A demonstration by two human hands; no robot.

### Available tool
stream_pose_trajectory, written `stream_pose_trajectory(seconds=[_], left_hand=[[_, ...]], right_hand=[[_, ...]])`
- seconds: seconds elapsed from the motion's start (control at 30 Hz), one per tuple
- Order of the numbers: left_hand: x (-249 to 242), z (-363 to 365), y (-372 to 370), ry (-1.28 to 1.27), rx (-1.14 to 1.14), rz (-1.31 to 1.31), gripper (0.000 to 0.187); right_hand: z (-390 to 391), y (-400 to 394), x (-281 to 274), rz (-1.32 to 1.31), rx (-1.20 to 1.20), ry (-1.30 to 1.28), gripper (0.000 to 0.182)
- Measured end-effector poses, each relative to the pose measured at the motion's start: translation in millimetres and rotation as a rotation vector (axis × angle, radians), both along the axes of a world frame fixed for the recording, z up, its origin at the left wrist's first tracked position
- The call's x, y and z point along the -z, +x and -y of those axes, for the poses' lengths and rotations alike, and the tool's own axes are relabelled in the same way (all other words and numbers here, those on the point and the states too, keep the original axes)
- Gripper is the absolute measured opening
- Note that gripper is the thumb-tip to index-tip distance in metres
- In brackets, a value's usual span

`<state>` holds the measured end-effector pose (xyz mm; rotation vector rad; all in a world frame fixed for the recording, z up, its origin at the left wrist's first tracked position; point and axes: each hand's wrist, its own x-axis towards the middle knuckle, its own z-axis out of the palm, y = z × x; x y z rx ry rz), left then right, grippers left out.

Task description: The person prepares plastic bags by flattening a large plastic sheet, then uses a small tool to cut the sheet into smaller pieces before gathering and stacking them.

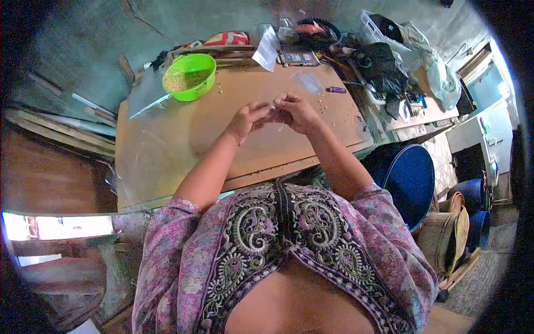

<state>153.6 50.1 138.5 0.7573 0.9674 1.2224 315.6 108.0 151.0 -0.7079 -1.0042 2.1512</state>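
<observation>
My hands meet above the middle of a wooden table (222,150). Thumb and fingers of my right hand (297,114) are pinched on a thin, clear plastic bag (271,103), which is barely visible against the tabletop. From the other side, my left hand (250,121) presses its fingers together on the same plastic, close to the right fingertips. Beyond the hands, to the left, a bright green bowl (207,88) holds many small yellowish kernels (179,81).
Loose kernels lie near the bowl and at the table's right. More clear plastic (308,82) rests beside a small dark purple cylinder (336,89). Black bags (384,67) and clutter crowd the back right. A large blue barrel (409,181) stands at the table's right front.
</observation>
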Motion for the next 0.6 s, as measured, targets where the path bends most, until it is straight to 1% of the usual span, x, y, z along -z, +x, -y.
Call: stream_pose_trajectory(seconds=[0.03,0.07,0.1,0.13,0.17,0.2,0.27,0.3,0.37,0.4,0.43,0.47,0.5,0.57,0.6], left_hand=[[1,-1,-1,0.009,0.022,-0.106,0.02],[3,-2,-2,0.017,0.044,-0.213,0.014],[4,-3,-4,0.016,0.049,-0.215,0.014],[3,-4,-5,0.038,0.002,-0.304,0.015],[2,-4,-5,0.062,-0.046,-0.392,0.016],[0,-5,-2,0.062,-0.042,-0.394,0.016],[-2,-5,2,0.14,-0.183,-0.48,0.018],[-2,-6,1,0.138,-0.181,-0.483,0.018],[0,-9,-3,0.108,-0.184,-0.574,0.018],[3,-10,-5,0.103,-0.18,-0.576,0.018],[9,-11,-7,0.105,-0.228,-0.568,0.018],[15,-10,-9,0.103,-0.274,-0.56,0.018],[23,-10,-12,0.092,-0.263,-0.56,0.018],[41,-11,-22,-0.004,-0.325,-0.631,0.016],[56,-12,-27,-0.017,-0.312,-0.631,0.016]], right_hand=[[-2,2,1,0.027,0.002,0.056,0.009],[-2,3,2,0.025,0.008,0.055,0.009],[-3,5,2,0.121,0.077,0.063,0.011],[-3,7,3,0.215,0.146,0.071,0.014],[-3,9,3,0.213,0.15,0.07,0.014],[-3,13,5,0.196,0.128,0.064,0.011],[-5,19,9,0.177,0.107,0.056,0.01],[-7,21,13,0.154,0.111,0.074,0.01],[-8,26,13,0.129,0.116,0.086,0.01],[-9,29,12,0.171,0.114,0.075,0.009],[-9,32,13,0.214,0.112,0.061,0.008],[-10,37,21,0.216,0.116,0.047,0.008],[-15,42,34,0.257,0.129,0.073,0.008],[-20,48,57,0.304,0.147,0.084,0.008],[-21,49,67,0.486,0.175,0.138,0.012]])
